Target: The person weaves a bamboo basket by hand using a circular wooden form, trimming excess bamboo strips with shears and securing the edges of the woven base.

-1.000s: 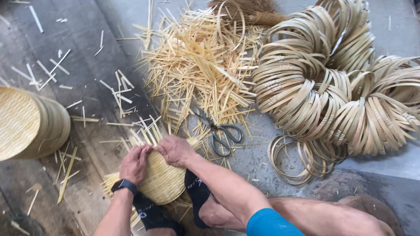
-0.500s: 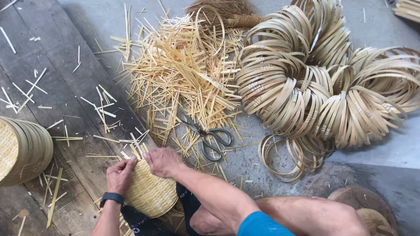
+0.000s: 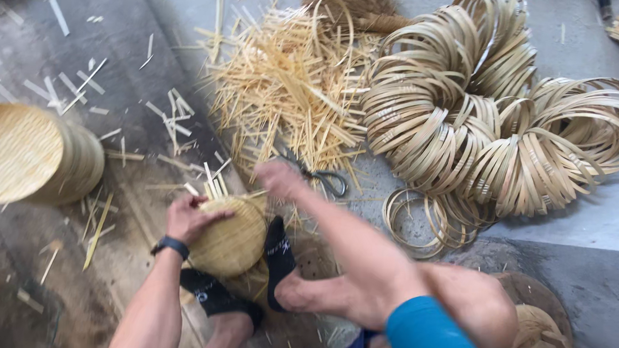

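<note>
Hands work at a round woven basket (image 3: 233,244): the left hand (image 3: 191,217) grips its rim. The right hand (image 3: 278,179), blurred, reaches just past the basket toward scissors (image 3: 326,180); I cannot tell its grip.

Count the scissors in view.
1. The scissors lie on the floor at the edge of the straw pile, just past the right hand, which hides part of them. More may be buried in the straw.

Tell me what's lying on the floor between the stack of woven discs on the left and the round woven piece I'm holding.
In the head view, only scattered bamboo splinters lie between the stack of woven discs and the round woven piece; nothing larger.
</note>
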